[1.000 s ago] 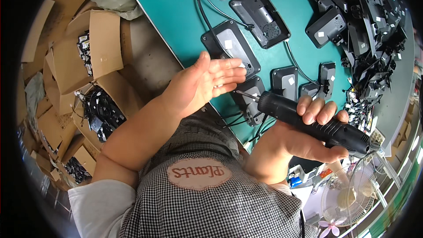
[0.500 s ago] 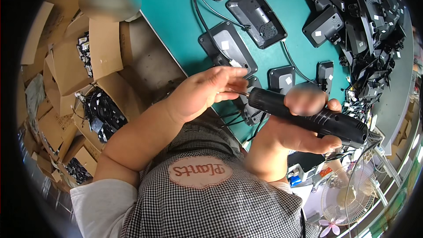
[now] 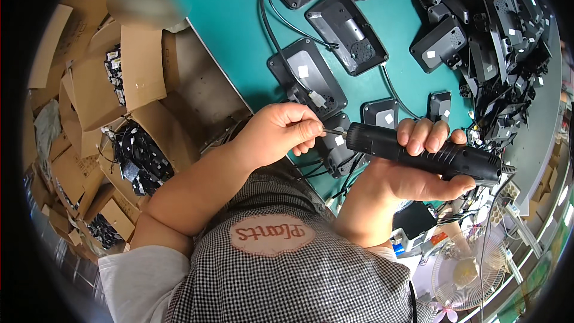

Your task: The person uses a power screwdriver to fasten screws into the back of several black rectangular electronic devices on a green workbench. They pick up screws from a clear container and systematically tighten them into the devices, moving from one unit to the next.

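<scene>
My right hand (image 3: 418, 167) grips a black electric screwdriver (image 3: 382, 142), held level over the near edge of the teal table (image 3: 239, 30). My left hand (image 3: 281, 131) is closed with its fingertips pinched at the screwdriver's metal bit (image 3: 333, 133); whether a screw is between them is too small to tell. Under the bit lies a black plastic housing (image 3: 338, 155) with wires. Another black housing (image 3: 308, 78) with a white sticker and a cable lies just beyond my left hand.
More black housings (image 3: 347, 33) lie across the table, and a heap of them (image 3: 502, 18) fills the far right. Cardboard boxes (image 3: 113, 78) with black cabled parts (image 3: 140, 155) stand on the floor at left. A small white fan (image 3: 466, 269) sits at lower right.
My left hand has gone from flat and spread to pinched at the bit. The screwdriver has swung from slanted to level, its tip brought to my left fingers.
</scene>
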Demonstrator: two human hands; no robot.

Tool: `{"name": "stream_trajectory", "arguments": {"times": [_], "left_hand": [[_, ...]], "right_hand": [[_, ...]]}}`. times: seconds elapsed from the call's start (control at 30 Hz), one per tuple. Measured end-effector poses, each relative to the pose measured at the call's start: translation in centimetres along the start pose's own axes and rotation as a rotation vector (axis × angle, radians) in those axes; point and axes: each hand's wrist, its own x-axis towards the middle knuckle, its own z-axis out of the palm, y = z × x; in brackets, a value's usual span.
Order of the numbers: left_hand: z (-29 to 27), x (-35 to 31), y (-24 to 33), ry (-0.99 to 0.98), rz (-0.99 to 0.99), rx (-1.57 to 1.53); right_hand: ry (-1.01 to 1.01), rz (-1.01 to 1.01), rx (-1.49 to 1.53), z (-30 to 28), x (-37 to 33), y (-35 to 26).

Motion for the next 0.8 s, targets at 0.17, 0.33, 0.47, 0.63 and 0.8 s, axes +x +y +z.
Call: {"name": "stream_trajectory", "arguments": {"times": [0.17,0.33,0.47,0.63,0.8], "left_hand": [[0.0,0.3,1.5,0.099,0.077,0.084],[-1.2,1.4,1.6,0.448,0.280,0.401],[-2.6,1.4,1.7,0.556,0.300,1.077],[-3.3,1.9,0.5,0.568,0.366,1.213],[-3.7,1.8,0.5,0.536,0.344,1.216]], "right_hand": [[-0.040,0.021,0.059,0.3,1.4,0.8],[-0.171,-0.110,-0.036,1.2,2.8,4.3],[-0.233,-0.184,-0.071,0.8,4.5,7.5],[-0.132,-0.198,-0.346,1.3,4.4,11.0],[-0.201,-0.238,-0.308,0.8,4.8,12.5]]}}
